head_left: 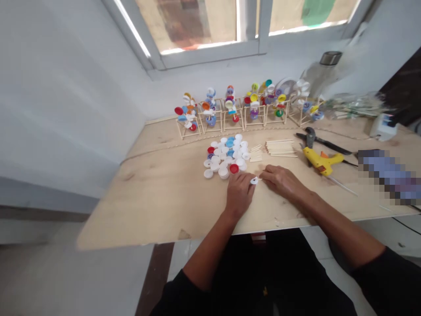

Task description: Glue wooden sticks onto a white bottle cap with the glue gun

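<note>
My left hand is closed around a small white cap at the near side of the cap pile. My right hand is closed just to the right, its fingertips pinching a thin wooden stick whose end meets the white cap. Beyond my left hand lies a cluster of bottle caps, mostly white, with some blue and red ones. Short sticks and a bundle of longer sticks lie beyond my right hand.
A row of stick frames bearing colourful caps stands along the wall. To the right are a yellow glue gun, black-handled pliers, a blurred-out object, a white adapter and a bottle. A cord crosses the wooden table.
</note>
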`<action>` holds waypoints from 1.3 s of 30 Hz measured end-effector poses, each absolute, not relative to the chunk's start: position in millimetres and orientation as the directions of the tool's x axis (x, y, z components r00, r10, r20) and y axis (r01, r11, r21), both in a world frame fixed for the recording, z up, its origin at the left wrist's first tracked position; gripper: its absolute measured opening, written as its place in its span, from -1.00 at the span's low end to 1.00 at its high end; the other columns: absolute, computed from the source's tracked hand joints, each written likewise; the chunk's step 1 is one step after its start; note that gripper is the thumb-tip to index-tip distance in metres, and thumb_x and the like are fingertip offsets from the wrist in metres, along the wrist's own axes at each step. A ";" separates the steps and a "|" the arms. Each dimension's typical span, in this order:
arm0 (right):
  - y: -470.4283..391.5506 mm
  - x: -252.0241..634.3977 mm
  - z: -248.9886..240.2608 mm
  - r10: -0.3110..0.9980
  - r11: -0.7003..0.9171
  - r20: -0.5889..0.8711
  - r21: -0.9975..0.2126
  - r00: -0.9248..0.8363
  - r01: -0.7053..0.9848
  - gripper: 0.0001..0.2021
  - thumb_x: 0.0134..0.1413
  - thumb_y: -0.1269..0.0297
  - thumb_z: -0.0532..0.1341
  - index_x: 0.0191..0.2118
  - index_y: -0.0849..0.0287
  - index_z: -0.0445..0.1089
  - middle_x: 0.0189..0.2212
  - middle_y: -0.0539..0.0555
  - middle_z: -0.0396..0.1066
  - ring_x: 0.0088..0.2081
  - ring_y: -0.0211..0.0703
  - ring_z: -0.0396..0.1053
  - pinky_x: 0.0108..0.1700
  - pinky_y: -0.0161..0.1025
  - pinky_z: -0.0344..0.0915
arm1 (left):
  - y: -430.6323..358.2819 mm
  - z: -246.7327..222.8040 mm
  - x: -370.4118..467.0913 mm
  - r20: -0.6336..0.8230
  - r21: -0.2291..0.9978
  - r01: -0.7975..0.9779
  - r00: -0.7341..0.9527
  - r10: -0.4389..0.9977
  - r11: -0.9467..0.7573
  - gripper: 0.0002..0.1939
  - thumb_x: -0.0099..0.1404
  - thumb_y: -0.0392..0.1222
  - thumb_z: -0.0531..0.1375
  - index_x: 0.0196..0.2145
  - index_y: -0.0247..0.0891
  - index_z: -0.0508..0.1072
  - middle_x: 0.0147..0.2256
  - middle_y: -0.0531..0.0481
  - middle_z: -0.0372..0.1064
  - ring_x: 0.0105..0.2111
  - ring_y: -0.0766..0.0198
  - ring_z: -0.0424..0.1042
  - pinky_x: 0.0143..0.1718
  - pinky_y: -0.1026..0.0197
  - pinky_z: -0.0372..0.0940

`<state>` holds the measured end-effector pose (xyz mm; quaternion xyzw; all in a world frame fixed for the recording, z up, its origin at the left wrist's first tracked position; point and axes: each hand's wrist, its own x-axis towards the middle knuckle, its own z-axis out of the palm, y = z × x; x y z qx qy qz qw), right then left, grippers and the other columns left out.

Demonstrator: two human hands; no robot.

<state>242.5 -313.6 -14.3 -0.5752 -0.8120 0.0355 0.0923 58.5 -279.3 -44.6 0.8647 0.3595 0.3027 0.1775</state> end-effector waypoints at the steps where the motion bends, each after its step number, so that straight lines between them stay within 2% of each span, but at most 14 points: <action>1: -313.3 242.1 -14.8 0.942 0.333 0.109 -0.164 -0.319 0.929 -0.75 0.27 0.36 0.01 -0.19 0.15 0.45 -0.33 0.10 0.35 -0.33 -0.21 0.27 -0.29 -0.29 0.11 | -279.2 -44.0 58.2 0.400 0.525 0.510 0.558 0.727 -0.681 -0.82 0.27 -0.31 0.11 -0.18 -0.22 0.44 -0.20 -0.05 0.50 -0.13 0.12 0.38 -0.02 0.02 0.25; 7: -312.1 240.5 -15.2 0.945 0.318 0.121 -0.125 -0.304 0.940 -0.80 0.22 0.41 0.06 -0.28 0.13 0.44 -0.35 0.06 0.35 -0.37 -0.23 0.24 -0.31 -0.29 0.08 | -277.6 -44.0 56.9 0.444 0.506 0.491 0.556 0.702 -0.709 -0.81 0.25 -0.33 0.11 -0.19 -0.20 0.44 -0.21 -0.06 0.50 -0.14 0.09 0.40 -0.05 0.01 0.27; 17: -313.3 240.2 -12.0 0.951 0.302 0.110 -0.130 -0.289 0.944 -0.78 0.23 0.41 0.05 -0.26 0.13 0.45 -0.34 0.06 0.37 -0.37 -0.21 0.27 -0.31 -0.28 0.11 | -278.0 -45.4 56.9 0.457 0.496 0.489 0.556 0.694 -0.718 -0.81 0.25 -0.34 0.11 -0.18 -0.22 0.42 -0.22 -0.06 0.50 -0.14 0.09 0.39 -0.05 0.03 0.27; 22: -327.1 245.6 -7.9 0.973 0.176 0.178 -0.175 -0.145 0.969 -0.76 0.25 0.39 0.04 -0.14 0.15 0.45 -0.29 0.10 0.41 -0.27 -0.17 0.33 -0.21 -0.25 0.16 | -278.4 -46.2 57.7 0.458 0.492 0.501 0.546 0.701 -0.712 -0.82 0.25 -0.34 0.12 -0.20 -0.22 0.42 -0.22 -0.07 0.49 -0.14 0.09 0.40 -0.07 0.02 0.27; 25: -337.5 251.9 -11.8 0.975 0.107 0.208 -0.160 -0.072 0.981 -0.76 0.25 0.38 0.05 -0.16 0.17 0.47 -0.33 0.10 0.42 -0.26 -0.15 0.34 -0.19 -0.23 0.17 | -278.3 -46.8 58.0 0.465 0.504 0.492 0.538 0.703 -0.710 -0.82 0.22 -0.36 0.13 -0.20 -0.22 0.42 -0.23 -0.07 0.49 -0.15 0.10 0.41 -0.06 0.01 0.27; 30: -347.3 259.4 -22.9 0.947 0.110 0.313 -0.109 -0.071 0.988 -0.76 0.25 0.37 0.05 -0.26 0.19 0.48 -0.36 0.13 0.43 -0.24 -0.12 0.35 -0.17 -0.22 0.21 | -278.4 -47.5 58.0 0.495 0.503 0.474 0.527 0.691 -0.722 -0.79 0.20 -0.38 0.14 -0.19 -0.24 0.41 -0.23 -0.08 0.49 -0.15 0.10 0.41 -0.06 0.01 0.28; 35: -362.1 279.9 -17.4 0.877 0.159 0.473 -0.120 -0.084 0.980 -0.79 0.24 0.34 0.07 -0.22 0.21 0.46 -0.27 0.15 0.46 -0.20 -0.11 0.37 -0.15 -0.20 0.26 | -278.8 -46.3 57.6 0.478 0.510 0.484 0.529 0.702 -0.712 -0.76 0.19 -0.39 0.14 -0.18 -0.22 0.40 -0.22 -0.06 0.49 -0.16 0.10 0.40 -0.07 -0.01 0.28; 39: -380.5 328.7 -9.5 0.769 0.047 0.639 -0.040 -0.010 0.998 -0.79 0.22 0.33 0.08 -0.18 0.24 0.45 -0.24 0.20 0.47 -0.18 -0.06 0.38 -0.12 -0.18 0.29 | -278.7 -46.0 57.4 0.458 0.520 0.485 0.537 0.708 -0.704 -0.76 0.18 -0.39 0.15 -0.17 -0.23 0.40 -0.20 -0.07 0.49 -0.15 0.08 0.40 -0.07 -0.01 0.27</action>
